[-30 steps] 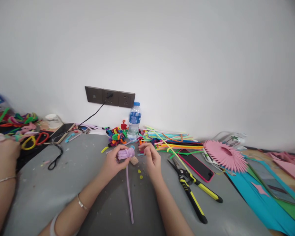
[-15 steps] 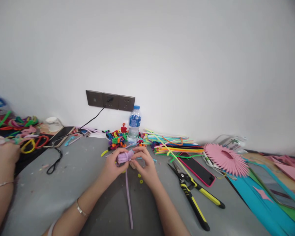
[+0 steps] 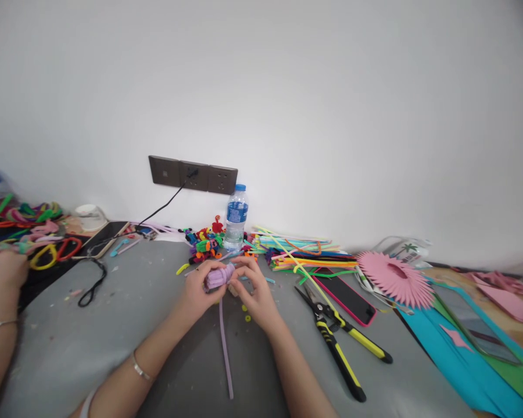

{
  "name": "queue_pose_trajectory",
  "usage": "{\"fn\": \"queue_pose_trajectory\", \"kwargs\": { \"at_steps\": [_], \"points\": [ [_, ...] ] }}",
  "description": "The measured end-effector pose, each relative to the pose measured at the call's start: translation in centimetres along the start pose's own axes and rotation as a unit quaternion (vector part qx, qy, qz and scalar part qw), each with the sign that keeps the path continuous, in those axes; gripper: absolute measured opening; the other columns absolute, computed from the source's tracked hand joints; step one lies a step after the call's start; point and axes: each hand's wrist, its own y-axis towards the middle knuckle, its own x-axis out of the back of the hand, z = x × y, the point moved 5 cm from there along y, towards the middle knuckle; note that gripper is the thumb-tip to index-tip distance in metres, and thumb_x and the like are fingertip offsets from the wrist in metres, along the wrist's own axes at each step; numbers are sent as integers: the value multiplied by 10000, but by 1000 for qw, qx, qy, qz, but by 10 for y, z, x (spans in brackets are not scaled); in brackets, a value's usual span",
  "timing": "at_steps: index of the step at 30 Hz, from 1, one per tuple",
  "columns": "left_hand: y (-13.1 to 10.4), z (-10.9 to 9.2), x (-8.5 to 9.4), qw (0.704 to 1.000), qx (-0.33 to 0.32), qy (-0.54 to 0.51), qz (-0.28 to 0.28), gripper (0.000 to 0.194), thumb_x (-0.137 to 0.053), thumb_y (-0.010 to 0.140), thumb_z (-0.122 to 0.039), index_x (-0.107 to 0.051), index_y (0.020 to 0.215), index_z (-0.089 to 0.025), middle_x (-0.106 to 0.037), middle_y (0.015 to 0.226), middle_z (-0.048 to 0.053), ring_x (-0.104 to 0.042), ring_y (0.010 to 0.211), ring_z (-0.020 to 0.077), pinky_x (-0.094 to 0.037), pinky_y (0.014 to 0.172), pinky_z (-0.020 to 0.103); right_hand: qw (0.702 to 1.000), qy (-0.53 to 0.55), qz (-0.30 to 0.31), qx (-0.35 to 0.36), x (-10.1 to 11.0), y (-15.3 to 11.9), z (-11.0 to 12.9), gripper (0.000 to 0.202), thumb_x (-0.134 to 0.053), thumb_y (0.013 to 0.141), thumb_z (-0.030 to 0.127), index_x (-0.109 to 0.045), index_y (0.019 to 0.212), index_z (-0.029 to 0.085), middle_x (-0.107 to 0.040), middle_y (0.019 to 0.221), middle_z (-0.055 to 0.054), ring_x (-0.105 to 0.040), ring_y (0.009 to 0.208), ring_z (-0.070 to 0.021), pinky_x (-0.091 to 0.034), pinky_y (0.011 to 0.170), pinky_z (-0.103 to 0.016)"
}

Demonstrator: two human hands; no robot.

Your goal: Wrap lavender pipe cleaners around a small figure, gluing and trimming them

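Observation:
My left hand is closed round a coiled bundle of lilac pipe cleaner, its thumb below and fingers above. One long lilac end hangs from the bundle toward me. At the bundle's right end, the bent fingers of my right hand pinch at it; the fingertips partly hide the spot they grip. Small yellow rings lie on the grey table just beneath my hands.
Yellow-black pliers lie right, beside a pink-cased phone. Behind are a water bottle and a pile of pipe cleaners. A pink paper fan stands farther right. Another person's hand is at left, near scissors.
The whole view has shifted slightly, so things sit a little farther left. My hands keep nearly the same hold on the lilac bundle.

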Motion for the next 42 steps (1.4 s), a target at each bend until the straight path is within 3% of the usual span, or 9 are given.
{"fn": "queue_pose_trajectory", "kwargs": {
  "at_steps": [9, 19, 31, 36, 42],
  "points": [
    [0, -3, 0, 999, -43, 31, 4, 203, -636, 790, -181, -634, 991, -207, -720, 952, 41, -698, 887, 194, -534, 797, 280, 1000, -22, 4, -5, 0, 0, -2, 116, -600, 913, 250, -630, 806, 218, -581, 1195, -108, -567, 1147, -245, -425, 1020, -407],
    [-1, -1, -2, 999, -34, 32, 5, 192, -629, 805, -185, -640, 994, -216, -715, 952, 43, -682, 879, 193, -527, 803, 288, 999, -36, 6, -6, 0, -2, -6, 104, -594, 915, 235, -633, 820, 220, -568, 1203, -110, -547, 1208, -256, -409, 1040, -419],
    [-3, 8, -1, 999, 28, -22, -22, 238, -642, 757, -182, -647, 994, -208, -718, 938, 26, -678, 786, 170, -525, 714, 252, 998, -22, -52, 14, 3, -2, -9, 57, -650, 890, 247, -666, 837, 232, -615, 1139, -97, -592, 1098, -258, -437, 966, -415],
    [-1, 7, -1, 993, 77, -83, -18, 234, -659, 744, -234, -642, 974, -198, -716, 902, 20, -658, 721, 157, -514, 639, 228, 995, 7, -101, 26, 12, -2, -7, 255, -501, 979, 314, -582, 756, 223, -634, 969, -73, -601, 935, -228, -461, 835, -363],
    [-4, 14, -5, 983, 112, -148, -13, 278, -675, 744, -245, -628, 1013, -193, -696, 942, 32, -649, 758, 158, -528, 679, 240, 994, 13, -108, 8, 12, 0, -9, 318, -438, 1007, 382, -585, 780, 216, -587, 790, -38, -570, 772, -200, -448, 712, -314]
  ]
}}
